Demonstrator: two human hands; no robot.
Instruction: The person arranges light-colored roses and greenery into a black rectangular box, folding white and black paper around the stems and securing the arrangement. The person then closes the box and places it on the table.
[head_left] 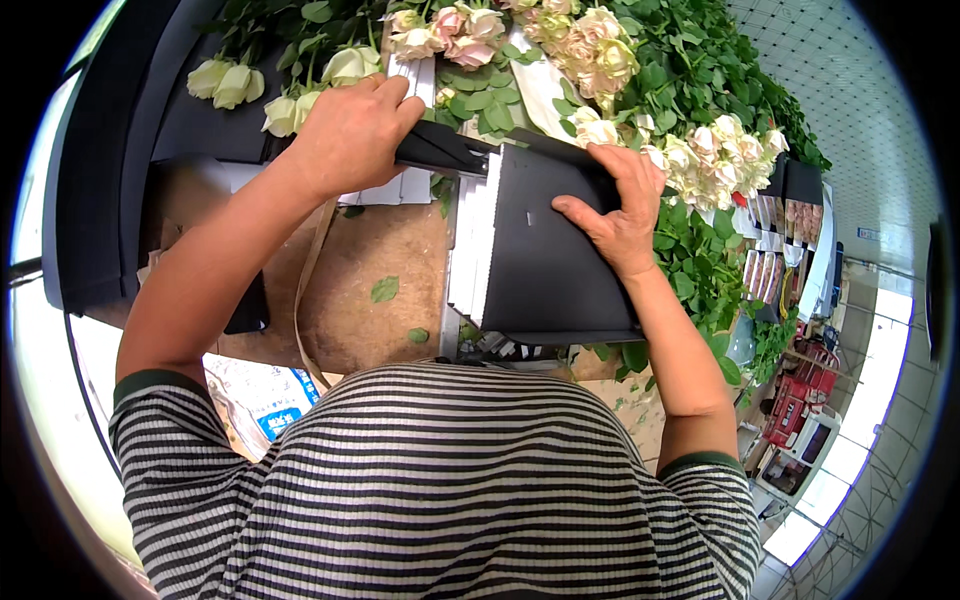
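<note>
My left hand [358,135] is wrapped around a black stapler [445,148]. The stapler's metal nose meets the far left corner of a folded black cardboard wrapper [560,260]. My right hand [625,205] grips this wrapper at its far right, thumb flat on the top face and fingers along the far edge. A small staple shows in the black face near the thumb. Along the wrapper's left side runs a white corrugated edge, with white sheets [465,255] layered beneath it. What lies inside the fold is hidden.
Cream and pink roses [590,55] with leafy stems heap along the far side and right. White roses [228,83] rest on black sheets at the left. Loose leaves [385,289] and a tan strap [312,290] lie on the wooden table [350,250]. A red cart [805,385] stands beyond, right.
</note>
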